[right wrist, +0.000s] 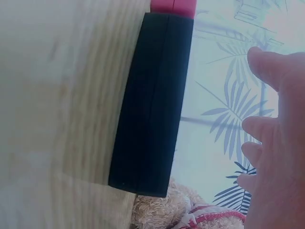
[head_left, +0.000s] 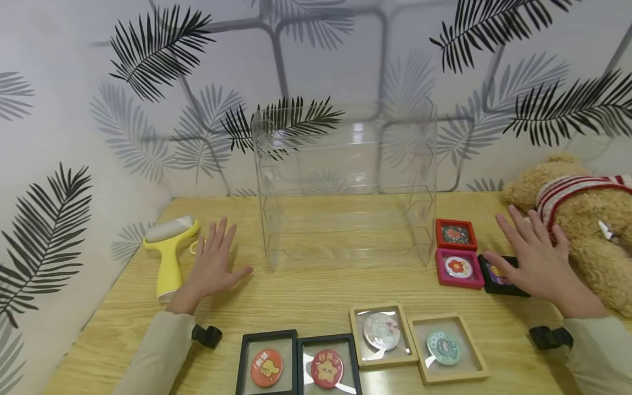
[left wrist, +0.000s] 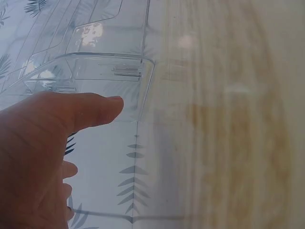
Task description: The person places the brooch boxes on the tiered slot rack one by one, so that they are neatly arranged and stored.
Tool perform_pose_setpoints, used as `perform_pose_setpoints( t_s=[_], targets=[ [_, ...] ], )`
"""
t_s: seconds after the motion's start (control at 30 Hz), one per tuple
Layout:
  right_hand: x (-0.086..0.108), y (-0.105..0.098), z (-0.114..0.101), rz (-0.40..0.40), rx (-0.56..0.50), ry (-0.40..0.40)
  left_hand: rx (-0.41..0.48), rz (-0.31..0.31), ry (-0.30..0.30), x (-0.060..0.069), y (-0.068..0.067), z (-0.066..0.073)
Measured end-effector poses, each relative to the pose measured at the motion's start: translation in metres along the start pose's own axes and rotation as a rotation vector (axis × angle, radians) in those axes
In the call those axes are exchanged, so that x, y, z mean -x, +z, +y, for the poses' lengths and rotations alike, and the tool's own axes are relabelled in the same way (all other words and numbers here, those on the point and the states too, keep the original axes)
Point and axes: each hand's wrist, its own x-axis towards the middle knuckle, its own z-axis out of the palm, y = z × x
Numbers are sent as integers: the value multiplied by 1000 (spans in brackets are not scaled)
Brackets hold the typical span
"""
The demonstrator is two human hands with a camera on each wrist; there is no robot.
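Note:
My left hand (head_left: 211, 270) is spread with straight fingers at the left of the wooden table, between a yellow-handled roller (head_left: 169, 263) and a clear tiered rack (head_left: 345, 236); it holds nothing. In the left wrist view the thumb of the left hand (left wrist: 43, 143) points toward the rack (left wrist: 109, 67). My right hand (head_left: 540, 263), fingers spread and holding nothing, is over the right edge of a small black-framed case (head_left: 494, 278), partly hiding it. The right wrist view has the black case (right wrist: 152, 105) beside the right hand (right wrist: 281, 133), with a gap between them.
Red (head_left: 456, 246) and magenta (head_left: 445, 280) cases lie right of the rack. Along the front are two black-framed cases with badges (head_left: 267, 368) (head_left: 327, 369) and two wood-coloured ones (head_left: 389, 362) (head_left: 456, 377). A teddy bear (head_left: 587, 219) lies at the far right. Leaf-patterned cloth hangs behind.

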Motion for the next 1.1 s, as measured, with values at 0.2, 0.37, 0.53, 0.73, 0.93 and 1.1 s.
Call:
perform_pose_setpoints(
  t_s=[0.2,0.37,0.53,0.73,0.93,1.1],
  targets=[
    [-1,1,-2,19,-5,-2,48,25,39,0,2,0],
    [-3,0,-9,80,-38,-25,144,-7,71,-2,4,0],
    [-4,-4,-22,168,-127,-53,232,-22,106,-6,7,3],
    [-2,-10,-46,271,-240,-138,358,-37,116,-9,12,6],
    [1,-14,-74,279,-293,-223,470,-79,78,-14,20,8],
    [3,-14,-96,208,-328,-267,515,-107,45,-19,24,12]
  ],
)
